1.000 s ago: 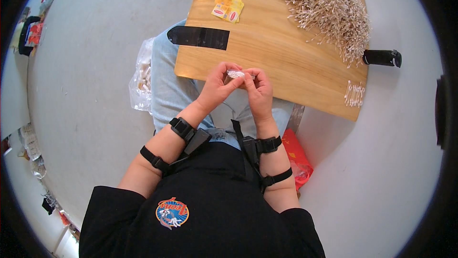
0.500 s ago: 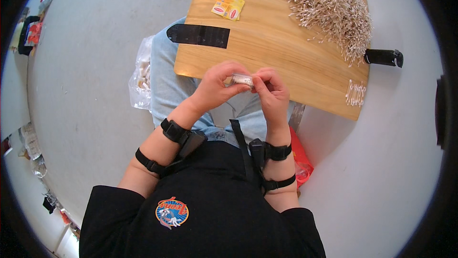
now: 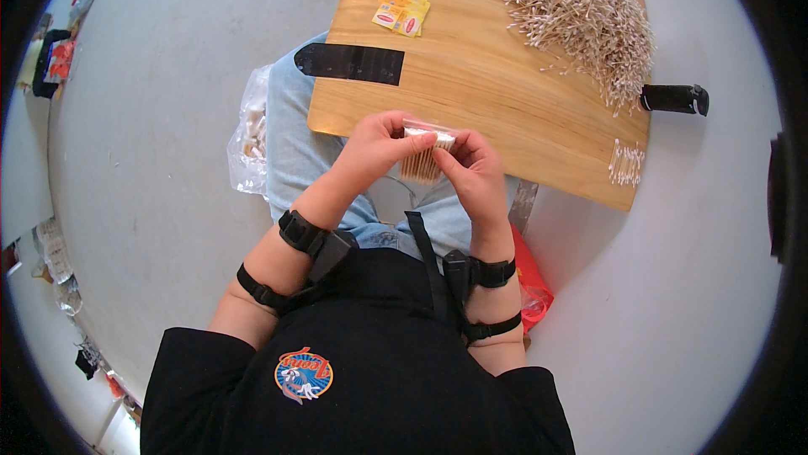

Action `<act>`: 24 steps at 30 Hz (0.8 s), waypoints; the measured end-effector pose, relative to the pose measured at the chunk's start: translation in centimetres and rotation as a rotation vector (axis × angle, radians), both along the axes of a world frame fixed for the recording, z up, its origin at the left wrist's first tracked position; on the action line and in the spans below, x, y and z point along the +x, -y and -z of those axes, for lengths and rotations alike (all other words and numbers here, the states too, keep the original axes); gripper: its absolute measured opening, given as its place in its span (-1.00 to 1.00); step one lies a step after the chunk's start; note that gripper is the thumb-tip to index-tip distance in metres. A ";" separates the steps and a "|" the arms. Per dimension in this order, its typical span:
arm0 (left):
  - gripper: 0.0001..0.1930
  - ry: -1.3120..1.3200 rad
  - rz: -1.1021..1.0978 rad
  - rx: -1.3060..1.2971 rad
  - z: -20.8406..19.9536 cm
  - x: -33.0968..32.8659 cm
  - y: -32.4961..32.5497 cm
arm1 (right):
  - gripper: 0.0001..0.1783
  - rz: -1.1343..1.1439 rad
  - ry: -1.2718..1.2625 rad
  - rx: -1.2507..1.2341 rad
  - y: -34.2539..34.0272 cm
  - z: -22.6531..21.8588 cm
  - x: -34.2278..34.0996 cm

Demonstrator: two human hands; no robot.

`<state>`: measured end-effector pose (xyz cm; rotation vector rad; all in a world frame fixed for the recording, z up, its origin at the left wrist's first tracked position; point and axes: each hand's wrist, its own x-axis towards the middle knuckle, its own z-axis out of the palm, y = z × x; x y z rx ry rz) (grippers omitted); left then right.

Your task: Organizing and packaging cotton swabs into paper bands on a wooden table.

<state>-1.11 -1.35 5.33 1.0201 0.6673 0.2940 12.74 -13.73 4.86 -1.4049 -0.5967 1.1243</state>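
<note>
Wooden table point(image 3: 497, 93) across the lap, big swab heap point(image 3: 572, 9) at its far right. Both hands, left point(image 3: 374, 148) and right point(image 3: 475, 173), pinching a small swab pouch point(image 3: 425, 152) above the near edge. Risk: loose pinch, tilted pouch, swabs spilling lapward.

Yellow packets point(image 3: 402, 10) (black tape point(image 3: 349, 63) nearby).

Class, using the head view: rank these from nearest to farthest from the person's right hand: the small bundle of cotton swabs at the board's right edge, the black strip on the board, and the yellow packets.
From the right hand:
1. Black strip, on the board's left part, up and left of the hand.
2. Small bundle of cotton swabs, at the board's right edge; close to the strip's distance, slightly farther.
3. Yellow packets, near the board's far edge.
</note>
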 end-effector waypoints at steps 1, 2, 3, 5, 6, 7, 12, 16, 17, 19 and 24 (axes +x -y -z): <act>-0.75 -0.040 -0.028 -0.006 0.0 0.1 0.0 | -0.80 0.002 -0.077 0.015 -0.2 0.2 0.0; -0.76 -0.081 -0.056 -0.013 0.0 0.2 0.0 | -0.79 0.004 -0.155 0.029 -0.2 0.3 -0.1; -0.76 -0.080 -0.057 -0.012 0.2 0.2 0.0 | -0.79 0.004 -0.155 0.030 -0.3 0.4 -0.2; -0.74 -0.084 -0.110 -0.110 0.9 0.2 -0.3 | -0.74 -0.076 -0.234 -0.005 -0.3 0.5 -0.4; -0.74 -0.084 -0.110 -0.110 1.1 0.2 -0.4 | -0.74 -0.077 -0.234 -0.005 -0.3 0.6 -0.4; -0.74 -0.101 -0.092 -0.089 1.3 0.1 -0.5 | -0.73 -0.115 -0.239 -0.061 -0.1 0.6 -0.4; -0.73 -0.126 -0.096 -0.098 1.7 0.1 -0.4 | -0.68 -0.170 -0.227 -0.154 -0.1 0.9 -0.2; -0.73 -0.144 -0.119 -0.097 1.7 0.4 -0.5 | -0.65 -0.170 -0.251 -0.103 -0.4 1.0 -1.0; -0.72 -0.161 -0.108 -0.091 1.6 0.5 -0.6 | -0.64 -0.190 -0.254 -0.123 -0.4 1.1 -1.1; -0.72 -0.147 -0.115 -0.089 1.9 0.4 -0.6 | -0.65 -0.189 -0.240 -0.140 -0.5 1.0 -0.9; -0.73 -0.117 -0.154 -0.127 2.2 0.2 -0.7 | -0.69 -0.165 -0.283 -0.162 -0.7 0.5 -1.1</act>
